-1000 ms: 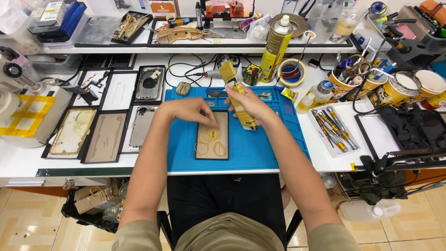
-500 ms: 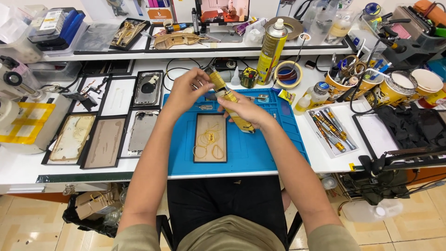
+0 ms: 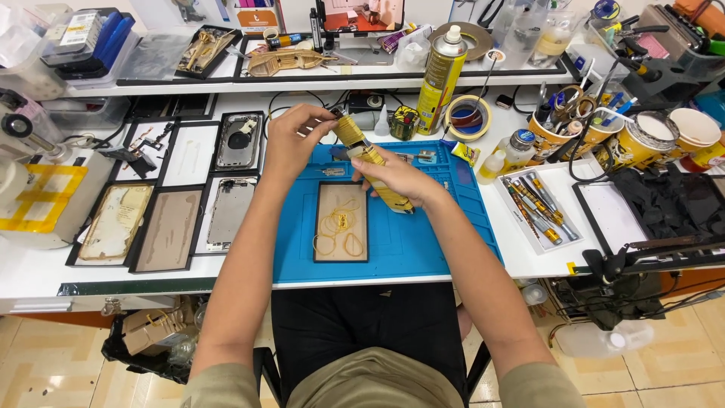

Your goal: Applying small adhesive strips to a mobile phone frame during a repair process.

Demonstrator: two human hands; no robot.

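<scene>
Right hand [image 3: 396, 177] gripped a flat device wrapped in yellow rubber bands [image 3: 371, 160], tilted above the blue mat [image 3: 445, 227]; left hand [image 3: 291, 143] pinched its upper end.

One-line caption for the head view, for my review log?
Seated at a cluttered bench, both hands, left hand and right hand, hold a rubber-banded phone above a blue mat.

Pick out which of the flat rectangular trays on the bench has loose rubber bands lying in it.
The small black-rimmed tan tray on the blue work mat, right below the hands. It alone holds yellow rubber bands; the trays on the white bench to its left hold phone parts or panels.
</scene>
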